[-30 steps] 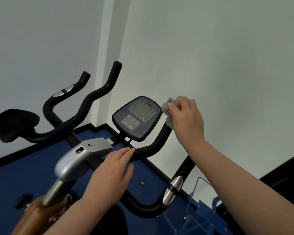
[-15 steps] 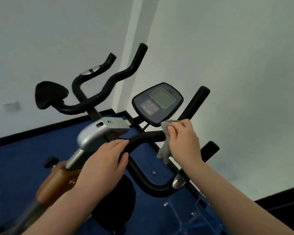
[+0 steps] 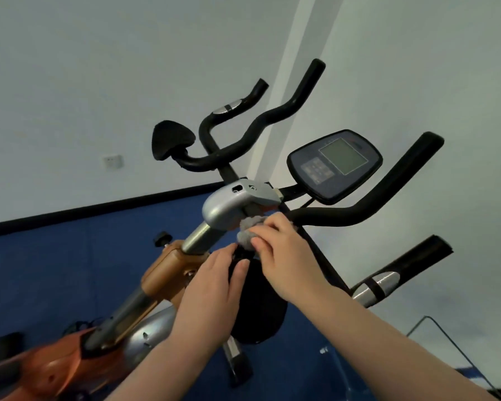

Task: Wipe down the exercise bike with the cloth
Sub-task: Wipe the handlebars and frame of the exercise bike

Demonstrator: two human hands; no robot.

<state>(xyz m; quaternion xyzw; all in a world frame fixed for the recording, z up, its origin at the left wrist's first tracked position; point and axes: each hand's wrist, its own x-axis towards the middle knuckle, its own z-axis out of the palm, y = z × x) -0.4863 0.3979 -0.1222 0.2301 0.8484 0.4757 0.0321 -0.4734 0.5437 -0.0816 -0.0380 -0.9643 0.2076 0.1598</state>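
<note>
cloth (image 3: pixel 248 233) bunched in right hand (image 3: pixel 284 256), pressed just under silver clamp (image 3: pixel 229 205); left hand (image 3: pixel 214 287) nearer, gripping the black part below.

**Soft, even light; wide-angle bend and soft edges**

Diffuse daylight-like illumination fills the room, leaving the white wall (image 3: pixel 99 68) a flat grey-green without hard shadows. The console screen (image 3: pixel 343 156) shows a pale, dull sheen. Straight lines bow and tilt toward the frame edges. The orange bike frame (image 3: pixel 49 369) at lower left is smeared with blur.
</note>
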